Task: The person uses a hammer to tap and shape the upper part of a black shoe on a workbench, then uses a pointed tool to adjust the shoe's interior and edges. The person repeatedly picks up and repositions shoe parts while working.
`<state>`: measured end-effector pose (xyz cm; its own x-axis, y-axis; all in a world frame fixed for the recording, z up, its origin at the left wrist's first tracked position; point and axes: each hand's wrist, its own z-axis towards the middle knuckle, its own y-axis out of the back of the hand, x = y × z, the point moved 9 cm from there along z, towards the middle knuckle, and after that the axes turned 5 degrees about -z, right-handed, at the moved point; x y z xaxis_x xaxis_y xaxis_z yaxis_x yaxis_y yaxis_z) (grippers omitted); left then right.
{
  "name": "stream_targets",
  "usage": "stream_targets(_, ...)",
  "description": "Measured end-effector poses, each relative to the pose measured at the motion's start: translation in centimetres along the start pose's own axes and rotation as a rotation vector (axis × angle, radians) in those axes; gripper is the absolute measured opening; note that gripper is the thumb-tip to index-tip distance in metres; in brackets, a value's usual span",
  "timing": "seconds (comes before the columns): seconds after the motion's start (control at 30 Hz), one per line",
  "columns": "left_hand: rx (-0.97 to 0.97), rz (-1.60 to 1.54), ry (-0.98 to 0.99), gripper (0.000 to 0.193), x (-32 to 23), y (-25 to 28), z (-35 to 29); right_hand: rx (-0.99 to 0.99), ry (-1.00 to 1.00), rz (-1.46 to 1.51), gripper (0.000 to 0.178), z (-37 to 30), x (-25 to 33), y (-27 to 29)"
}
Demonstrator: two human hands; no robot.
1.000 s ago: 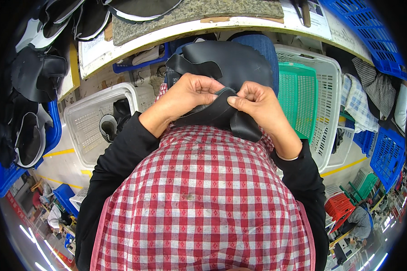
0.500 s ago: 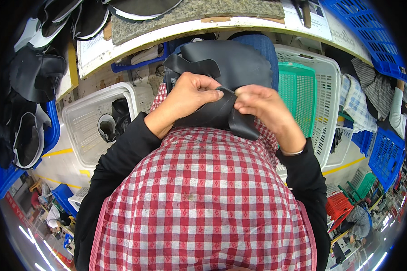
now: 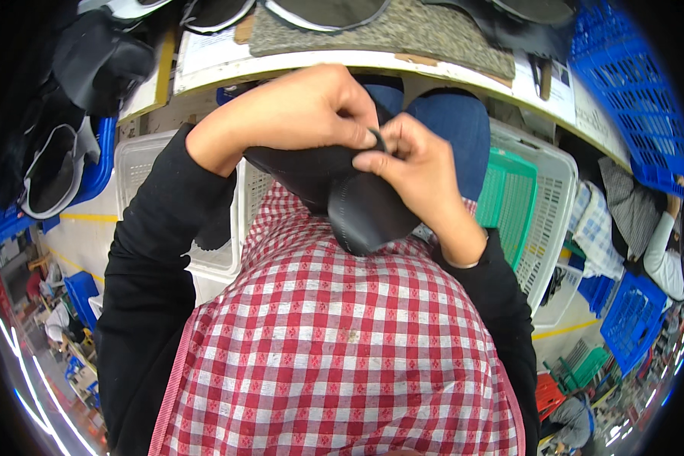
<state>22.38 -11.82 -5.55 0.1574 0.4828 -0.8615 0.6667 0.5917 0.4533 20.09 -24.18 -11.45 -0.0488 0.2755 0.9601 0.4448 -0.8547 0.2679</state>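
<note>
A black leather shoe upper hangs over my lap, with a stitched seam along its curved flap. My left hand pinches its upper edge from the left, the wrist bent over the leather. Close beside it, my right hand grips the same edge between thumb and fingers. The fingertips of both hands nearly meet there. Much of the leather lies hidden beneath my left hand and forearm.
Ahead runs a white workbench edge bearing a grey stone slab and black uppers. A blue basket stands at far right. A green basket sits inside a white crate. More lined uppers lie left.
My left hand has risen and turned over the leather. The leather has been folded and shifted, its rounded flap now hanging toward me. The head view has shifted too.
</note>
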Motion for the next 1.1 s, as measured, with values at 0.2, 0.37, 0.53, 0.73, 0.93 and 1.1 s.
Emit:
stream_targets(0.2, -0.227, -0.221, 0.125, 0.019, 3.0, 2.6, -1.7, 0.049, -0.114, 0.526, 0.016, -2.5, -2.5, 0.8)
stream_targets(0.37, -0.03, -0.292, -0.074, 0.025, 2.6, 1.1, -1.3, 0.187, -0.119, 0.331, 0.023, -2.2, -2.3, 1.6)
stream_targets(0.53, 0.114, -0.331, -0.055, 0.025, 2.8, -0.1, -0.6, 0.291, 0.12, -0.076, 0.028, -0.7, 0.7, 1.9)
stream_targets(0.73, 0.075, -0.4, 0.039, 0.023, 3.8, -0.3, -0.5, 0.284, 0.123, -0.19, 0.027, 0.3, 0.8, 1.9)
stream_targets(0.93, -0.021, -0.577, 0.114, 0.024, 5.6, -0.7, -0.5, 0.298, 0.078, -0.226, 0.029, 0.9, 0.6, 2.0)
stream_targets(1.1, 0.004, -0.645, 0.094, 0.024, 6.0, -0.9, -0.6, 0.384, 0.078, -0.255, 0.032, 1.5, 0.7, 1.4)
